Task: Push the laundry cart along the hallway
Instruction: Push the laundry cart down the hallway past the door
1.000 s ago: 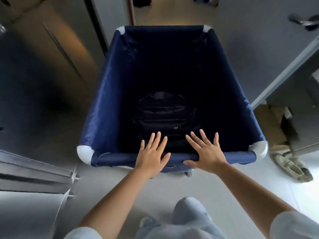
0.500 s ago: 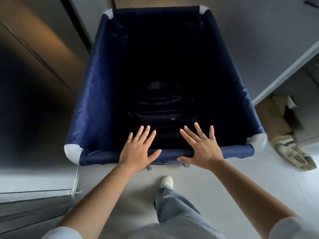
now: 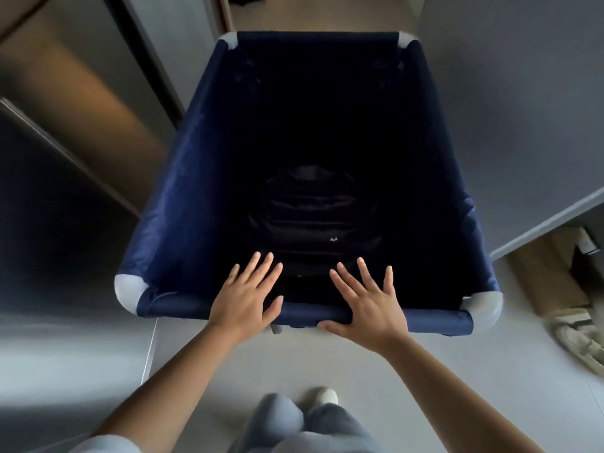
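A person is standing behind a navy-blue fabric laundry cart [image 3: 183, 204], which is sitting on the pale grey hallway floor [image 3: 228, 361] and filling the middle of the head view, its far end pointing toward a doorway at the top. Both bare forearms are reaching forward to the cart's near rail [image 3: 183, 305], a fabric-wrapped bar running between two rounded light-grey corner caps [image 3: 129, 291]. The left hand [image 3: 243, 299] is lying flat on the rail with its palm pressing down, its fingers [image 3: 261, 266] spreading open and pointing forward over the dark interior, thumb resting along the rail's top. The right hand [image 3: 371, 300] is doing the same just beside it, fingers fanning out and open, while its thumb is hooking under the rail's near edge (neither hand is curling around the bar). Inside the cart, a dark item [image 3: 310, 207] with ridged folds is lying at the bottom; what it is cannot be told in the shadow. A light shoe [image 3: 322, 396] and pale trouser legs [image 3: 327, 426] are showing at the bottom edge. To the right, past a grey wall edge, a pair of pale shoes [image 3: 578, 338] is lying on the floor near a brown cardboard box [image 3: 549, 276]. On the left, wood-toned and grey panels are blurring.
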`<state>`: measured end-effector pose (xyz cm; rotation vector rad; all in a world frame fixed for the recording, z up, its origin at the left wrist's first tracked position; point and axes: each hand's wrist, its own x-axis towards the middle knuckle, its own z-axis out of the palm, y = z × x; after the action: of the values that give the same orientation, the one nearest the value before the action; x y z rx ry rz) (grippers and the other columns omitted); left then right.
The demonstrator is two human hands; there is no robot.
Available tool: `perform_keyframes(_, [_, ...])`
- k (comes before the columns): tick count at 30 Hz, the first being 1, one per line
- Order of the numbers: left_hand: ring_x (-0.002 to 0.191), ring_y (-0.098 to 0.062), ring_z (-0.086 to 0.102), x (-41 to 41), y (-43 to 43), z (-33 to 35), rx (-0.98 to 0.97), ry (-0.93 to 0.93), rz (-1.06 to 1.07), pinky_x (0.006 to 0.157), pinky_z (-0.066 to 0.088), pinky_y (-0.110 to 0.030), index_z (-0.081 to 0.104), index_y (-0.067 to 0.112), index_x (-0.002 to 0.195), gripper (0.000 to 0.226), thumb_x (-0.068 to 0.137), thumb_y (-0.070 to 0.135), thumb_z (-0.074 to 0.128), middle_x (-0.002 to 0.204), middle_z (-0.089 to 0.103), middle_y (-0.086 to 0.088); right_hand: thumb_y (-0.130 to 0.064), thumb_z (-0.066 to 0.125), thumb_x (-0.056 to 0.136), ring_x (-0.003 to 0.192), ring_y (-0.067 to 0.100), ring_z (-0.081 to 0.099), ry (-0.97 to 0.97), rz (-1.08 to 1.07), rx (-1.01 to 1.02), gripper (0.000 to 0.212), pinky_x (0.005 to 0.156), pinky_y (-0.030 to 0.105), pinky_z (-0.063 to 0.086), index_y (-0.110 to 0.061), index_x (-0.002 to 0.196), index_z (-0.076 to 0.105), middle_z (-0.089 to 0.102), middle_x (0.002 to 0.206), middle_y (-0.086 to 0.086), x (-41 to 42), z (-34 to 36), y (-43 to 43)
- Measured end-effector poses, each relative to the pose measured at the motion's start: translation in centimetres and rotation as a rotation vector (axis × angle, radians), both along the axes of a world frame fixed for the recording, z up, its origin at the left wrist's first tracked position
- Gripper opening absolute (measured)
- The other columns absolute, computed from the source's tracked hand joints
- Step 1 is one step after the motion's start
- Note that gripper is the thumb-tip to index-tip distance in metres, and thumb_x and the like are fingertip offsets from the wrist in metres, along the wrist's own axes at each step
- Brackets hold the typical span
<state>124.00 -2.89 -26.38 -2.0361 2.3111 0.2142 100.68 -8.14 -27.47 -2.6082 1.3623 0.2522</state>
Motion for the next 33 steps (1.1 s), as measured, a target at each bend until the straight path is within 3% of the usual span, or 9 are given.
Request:
perform_keyframes(3, [0.132, -0.034, 0.037, 1.7, -3.6, 0.0, 0.044, -0.003, 0.0, 0.098, 0.037, -0.055, 0.046, 0.011, 0.134, 0.063, 0.087, 0.045, 0.023, 0.142, 0.042, -0.012, -0.087, 0.006, 0.065, 0.142, 0.022, -0.016, -0.001, 0.002, -0.006, 0.1, 0.097, 0.047, -0.036, -0.03, 0.148, 0.002, 0.005, 0.157, -0.011, 1.7, 0.0, -3.2])
perform_keyframes(8, [0.142, -0.026, 0.007, 4.3, -9.9, -1.0, 0.101, -0.039, 0.022, 0.106, 0.025, -0.056, 0.019, 0.022, 0.145, 0.074, 0.084, 0.058, 0.001, 0.155, 0.013, -0.005, -0.088, 0.008, 0.065, 0.141, 0.02, -0.017, 0.019, -0.022, -0.014, 0.101, 0.097, 0.047, -0.036, -0.03, 0.147, 0.002, 0.005, 0.157, -0.011, 3.9, 0.0, -9.2])
perform_keyframes(12, [0.14, -0.029, 0.017, 6.0, -15.0, -1.0, 0.095, -0.007, -0.024, 0.105, 0.028, -0.055, 0.028, 0.018, 0.143, 0.071, 0.087, 0.058, 0.008, 0.152, 0.024, -0.008, -0.088, 0.013, 0.065, 0.137, 0.017, -0.024, 0.037, -0.061, -0.007, 0.101, 0.097, 0.046, -0.036, -0.031, 0.147, 0.005, 0.004, 0.157, -0.011, 5.6, 0.2, -14.0])
perform_keyframes(16, [0.141, -0.028, 0.014, 7.5, -20.1, -1.2, 0.067, 0.026, -0.065, 0.109, 0.022, -0.053, 0.026, 0.019, 0.144, 0.072, 0.087, 0.06, 0.007, 0.153, 0.021, -0.007, -0.09, 0.007, 0.061, 0.135, 0.015, -0.026, 0.062, -0.087, -0.009, 0.104, 0.096, 0.046, -0.036, -0.032, 0.147, 0.004, 0.003, 0.157, -0.011, 7.0, 0.2, -18.9])
perform_keyframes(21, [0.143, -0.025, -0.002, 9.3, -27.0, -1.7, 0.056, -0.02, -0.093, 0.113, 0.011, -0.049, 0.009, 0.024, 0.146, 0.074, 0.084, 0.061, -0.004, 0.156, 0.003, 0.0, -0.091, 0.004, 0.059, 0.142, 0.019, -0.017, 0.101, -0.088, 0.02, 0.106, 0.102, 0.05, -0.026, -0.032, 0.147, 0.006, 0.005, 0.157, -0.011, 8.7, 0.1, -25.8])
perform_keyframes(33, [0.143, -0.027, 0.001, 13.1, -44.9, -1.7, 0.033, -0.038, -0.075, 0.113, 0.01, -0.049, 0.013, 0.022, 0.146, 0.075, 0.084, 0.061, -0.004, 0.156, 0.009, -0.003, -0.089, -0.005, 0.056, 0.142, 0.021, -0.018, 0.049, -0.066, -0.002, 0.108, 0.103, 0.05, -0.025, -0.032, 0.147, 0.0, 0.003, 0.157, -0.009, 12.3, -0.3, -43.4])
